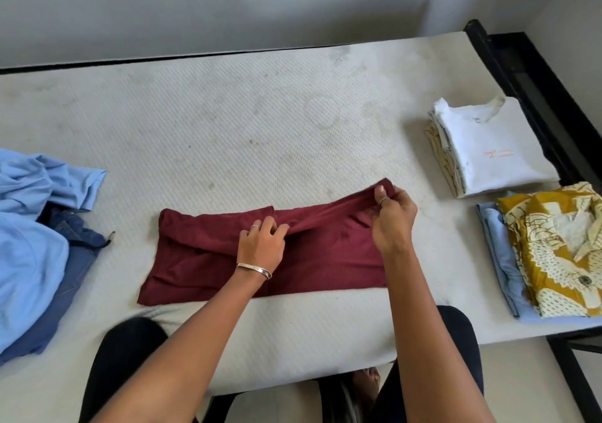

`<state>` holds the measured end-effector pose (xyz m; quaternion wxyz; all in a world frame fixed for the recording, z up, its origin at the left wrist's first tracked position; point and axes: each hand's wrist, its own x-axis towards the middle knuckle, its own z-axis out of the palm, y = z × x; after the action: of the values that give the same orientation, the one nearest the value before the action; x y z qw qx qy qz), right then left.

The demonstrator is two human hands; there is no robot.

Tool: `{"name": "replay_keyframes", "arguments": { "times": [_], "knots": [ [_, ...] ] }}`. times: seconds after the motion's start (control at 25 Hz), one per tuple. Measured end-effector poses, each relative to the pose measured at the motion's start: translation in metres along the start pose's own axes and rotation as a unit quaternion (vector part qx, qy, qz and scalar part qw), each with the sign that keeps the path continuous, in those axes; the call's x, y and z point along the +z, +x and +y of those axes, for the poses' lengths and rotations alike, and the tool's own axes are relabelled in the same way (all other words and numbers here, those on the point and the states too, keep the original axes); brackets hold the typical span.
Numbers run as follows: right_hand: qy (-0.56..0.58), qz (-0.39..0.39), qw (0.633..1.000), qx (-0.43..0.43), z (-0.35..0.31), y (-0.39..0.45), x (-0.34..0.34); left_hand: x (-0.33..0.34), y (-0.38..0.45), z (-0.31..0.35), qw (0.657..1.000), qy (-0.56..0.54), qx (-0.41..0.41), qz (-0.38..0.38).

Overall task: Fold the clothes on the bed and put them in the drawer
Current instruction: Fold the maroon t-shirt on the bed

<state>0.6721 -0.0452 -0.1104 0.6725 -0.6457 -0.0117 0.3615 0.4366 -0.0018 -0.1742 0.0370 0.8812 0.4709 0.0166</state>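
Observation:
A maroon garment (202,259) lies partly folded in the middle of the bare mattress (228,123). My left hand (260,243) grips a fold near the garment's middle, fingers curled into the cloth. To the right, my right hand (392,214) pinches the garment's far right corner and holds it lifted off the bed. A stretched ridge of cloth runs between the two hands.
A heap of unfolded light blue and dark blue clothes (35,237) lies at the left. Folded stacks sit at the right: a white shirt pile (492,149) and a yellow patterned shirt (553,253) on light blue cloth. A black bed frame (534,74) borders the right side.

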Motion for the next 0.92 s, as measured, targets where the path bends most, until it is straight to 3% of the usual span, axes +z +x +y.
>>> {"name": "replay_keyframes", "arguments": {
  "times": [0.04, 0.12, 0.2, 0.28, 0.44, 0.56, 0.64, 0.72, 0.8, 0.88, 0.92],
  "knots": [
    [-0.004, -0.006, 1.000, -0.023, -0.005, -0.002, -0.001, -0.002, -0.001, -0.002, 1.000, -0.011, 0.028, 0.006],
    [-0.076, 0.061, 0.995, -0.031, 0.002, -0.003, -0.018, -0.001, -0.004, -0.003, 0.996, -0.020, 0.085, -0.014],
    [-0.135, 0.162, 0.977, 0.030, 0.027, -0.006, -0.046, 0.007, -0.013, -0.004, 0.992, -0.010, 0.112, -0.061],
    [-0.177, 0.201, 0.959, 0.091, 0.049, -0.009, -0.069, 0.013, -0.021, -0.003, 0.987, 0.009, 0.120, -0.111],
    [-0.218, 0.146, 0.962, 0.071, 0.044, -0.003, -0.065, 0.011, -0.023, -0.003, 0.980, 0.013, 0.127, -0.152],
    [-0.293, 0.098, 0.949, 0.066, 0.036, 0.019, -0.046, 0.007, -0.016, -0.010, 0.973, -0.045, 0.167, -0.155],
    [-0.333, 0.107, 0.934, 0.076, 0.033, 0.036, -0.046, 0.006, -0.014, -0.012, 0.977, -0.119, 0.143, -0.108],
    [-0.368, 0.158, 0.914, 0.070, 0.030, 0.045, -0.050, 0.010, -0.011, -0.012, 0.987, -0.144, 0.068, 0.004],
    [-0.484, 0.203, 0.851, 0.033, 0.033, 0.042, -0.048, 0.014, -0.009, -0.017, 0.990, -0.115, -0.030, 0.080],
    [-0.586, 0.181, 0.785, -0.084, 0.045, 0.024, -0.030, 0.023, -0.013, -0.024, 0.987, -0.114, -0.090, 0.072],
    [-0.598, 0.122, 0.775, -0.166, 0.057, 0.010, -0.015, 0.028, -0.016, -0.028, 0.986, -0.128, -0.095, 0.046]
  ]
}}
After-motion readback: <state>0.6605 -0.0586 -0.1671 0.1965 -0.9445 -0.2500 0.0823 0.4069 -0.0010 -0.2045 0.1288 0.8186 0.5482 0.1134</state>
